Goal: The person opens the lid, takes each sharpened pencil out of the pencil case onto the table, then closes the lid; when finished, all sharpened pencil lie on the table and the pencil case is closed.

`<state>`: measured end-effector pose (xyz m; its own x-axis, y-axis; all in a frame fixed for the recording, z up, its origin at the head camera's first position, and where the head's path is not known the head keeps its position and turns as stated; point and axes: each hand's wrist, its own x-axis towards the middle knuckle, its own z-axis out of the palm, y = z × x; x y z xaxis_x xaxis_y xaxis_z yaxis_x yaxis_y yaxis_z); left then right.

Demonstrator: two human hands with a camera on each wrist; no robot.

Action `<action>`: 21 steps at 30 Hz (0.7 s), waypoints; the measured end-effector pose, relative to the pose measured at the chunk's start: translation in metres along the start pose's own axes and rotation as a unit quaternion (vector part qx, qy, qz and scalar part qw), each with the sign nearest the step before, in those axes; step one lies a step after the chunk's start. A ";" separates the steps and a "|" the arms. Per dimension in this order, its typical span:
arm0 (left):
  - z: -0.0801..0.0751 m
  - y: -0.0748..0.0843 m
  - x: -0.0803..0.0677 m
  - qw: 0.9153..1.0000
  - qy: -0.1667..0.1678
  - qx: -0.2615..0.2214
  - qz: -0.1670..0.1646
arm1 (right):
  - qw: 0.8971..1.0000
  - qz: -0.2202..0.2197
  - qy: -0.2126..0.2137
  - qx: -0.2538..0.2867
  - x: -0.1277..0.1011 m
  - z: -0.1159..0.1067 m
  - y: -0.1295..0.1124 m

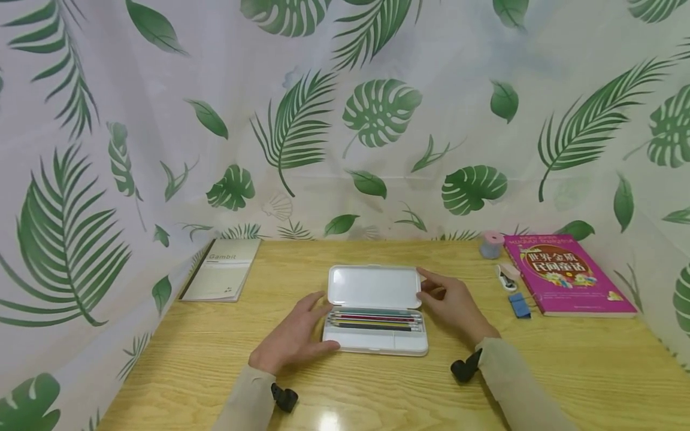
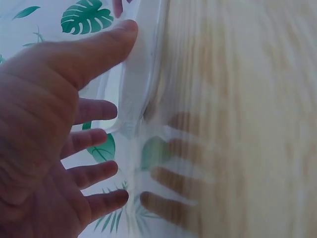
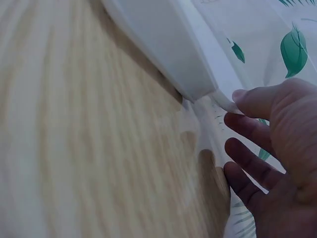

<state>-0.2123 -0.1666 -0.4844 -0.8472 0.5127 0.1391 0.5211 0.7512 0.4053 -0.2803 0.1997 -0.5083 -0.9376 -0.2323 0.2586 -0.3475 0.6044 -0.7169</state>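
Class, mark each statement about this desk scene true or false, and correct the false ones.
1. The white pencil case lies open. True.
2. Both hands touch the case. True: left hand, right hand.
3. The pink book lies left of the case. False: it lies to the right.
4. The case holds no pencils. False: several pencils lie inside.
5. A notebook lies at the table's left. True.
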 end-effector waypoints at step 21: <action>-0.003 0.002 -0.003 0.998 -0.039 -0.018 -0.043 | 0.999 0.011 -0.049 0.015 0.007 0.001 -0.004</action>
<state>-0.2089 -0.1674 -0.4811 -0.8772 0.4791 0.0322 0.4418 0.7790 0.4449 -0.2857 0.1949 -0.5039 -0.9389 -0.2935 0.1799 -0.3255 0.5867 -0.7415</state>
